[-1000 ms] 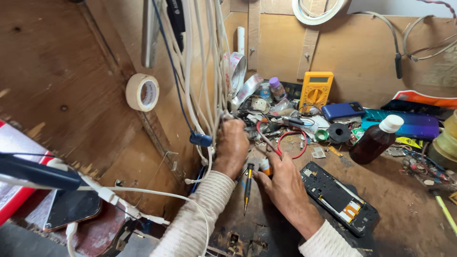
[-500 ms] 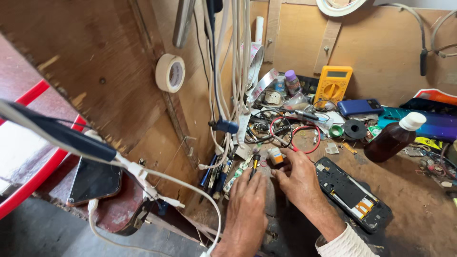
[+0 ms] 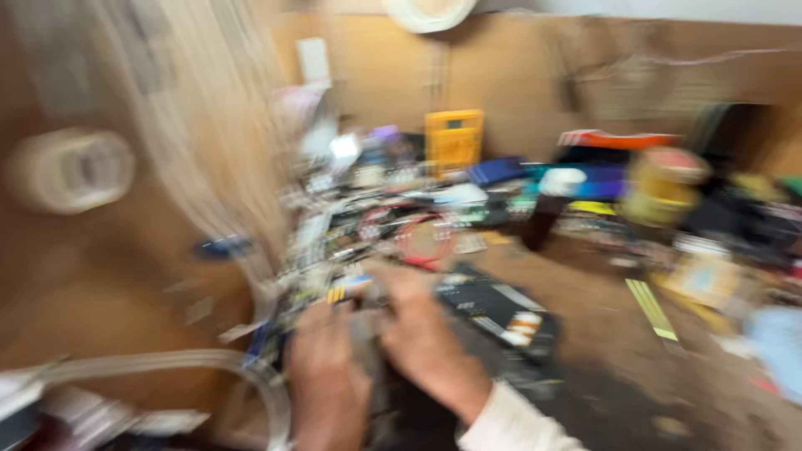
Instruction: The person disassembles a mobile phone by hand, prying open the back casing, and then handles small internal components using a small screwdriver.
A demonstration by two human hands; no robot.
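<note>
The picture is heavily blurred by motion. My left hand [image 3: 327, 377] and my right hand [image 3: 422, 334] sit close together low in the middle, over a cluttered wooden bench. Between their fingers lies a small yellow-and-black object [image 3: 347, 291], perhaps a tool handle; which hand grips it I cannot tell. An opened black phone body [image 3: 499, 307] with its circuit board showing lies just right of my right hand. Red wire loops [image 3: 422, 238] lie beyond the hands.
A yellow multimeter [image 3: 454, 138] leans against the back wall. A dark bottle with a white cap [image 3: 551, 205] stands right of centre. A tape roll [image 3: 73, 169] hangs on the left panel beside white cables [image 3: 219, 142]. Small parts crowd the bench's right side.
The view has swung right and blurred. Both hands have stayed together near the phone body, and my left hand has dropped from the cables to beside the right.
</note>
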